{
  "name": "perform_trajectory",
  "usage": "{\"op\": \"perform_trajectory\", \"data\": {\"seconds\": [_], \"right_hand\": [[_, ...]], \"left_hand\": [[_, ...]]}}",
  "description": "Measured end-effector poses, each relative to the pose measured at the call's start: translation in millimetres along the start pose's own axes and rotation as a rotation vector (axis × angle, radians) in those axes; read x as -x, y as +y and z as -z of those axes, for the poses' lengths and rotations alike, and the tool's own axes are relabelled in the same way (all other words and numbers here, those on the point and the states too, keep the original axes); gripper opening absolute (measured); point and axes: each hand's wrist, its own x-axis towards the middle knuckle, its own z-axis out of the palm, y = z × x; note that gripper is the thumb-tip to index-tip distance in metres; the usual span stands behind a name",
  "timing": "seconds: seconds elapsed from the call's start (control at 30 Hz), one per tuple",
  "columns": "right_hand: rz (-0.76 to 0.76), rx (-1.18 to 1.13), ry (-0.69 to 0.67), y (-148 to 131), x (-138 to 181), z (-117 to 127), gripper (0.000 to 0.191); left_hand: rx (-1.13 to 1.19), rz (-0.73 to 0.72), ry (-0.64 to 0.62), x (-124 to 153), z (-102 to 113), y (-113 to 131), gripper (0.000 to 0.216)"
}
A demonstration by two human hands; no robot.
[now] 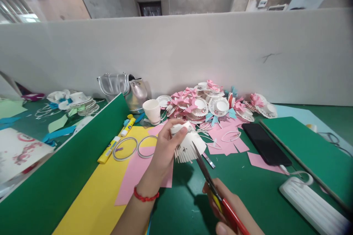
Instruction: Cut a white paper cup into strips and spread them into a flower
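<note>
My left hand [168, 143] pinches a white paper cup [187, 148] whose wall is cut into narrow strips along one side. A red-handled pair of scissors [205, 170] is gripped in my right hand [228, 202], its blades reaching up to the edge of the cup's uncut part. Whether the blades are touching the paper I cannot tell. Under my left wrist lie pink paper [132, 183] and a yellow sheet [91, 191]. A whole paper cup [151, 111] stands just beyond my left hand.
Behind my hands is a pile of fringed paper hats [200, 106] with pink bows. Two tape rolls [125, 149] and glue sticks [109, 150] lie left, beside a green divider [68, 158]. On the right are a black phone [266, 143] and a white power strip [311, 205].
</note>
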Motion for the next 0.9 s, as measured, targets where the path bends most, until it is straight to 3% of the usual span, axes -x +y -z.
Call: {"op": "perform_trajectory", "data": {"seconds": [0.17, 0.5, 0.9], "right_hand": [[-0.041, -0.129, -0.116, 7.8, -8.8, -2.2, 0.069], [-0.033, -0.180, -0.028, 2.7, -4.2, -7.4, 0.059], [-0.067, -0.203, -0.111, 15.6, -6.7, 1.4, 0.074]], "left_hand": [[0.023, -0.012, -0.017, -1.1, 3.0, 3.0, 0.023], [-0.003, 0.010, -0.100, 2.7, -3.3, -4.0, 0.024], [0.003, -0.002, -0.069, 1.5, -6.4, -7.8, 0.026]]}}
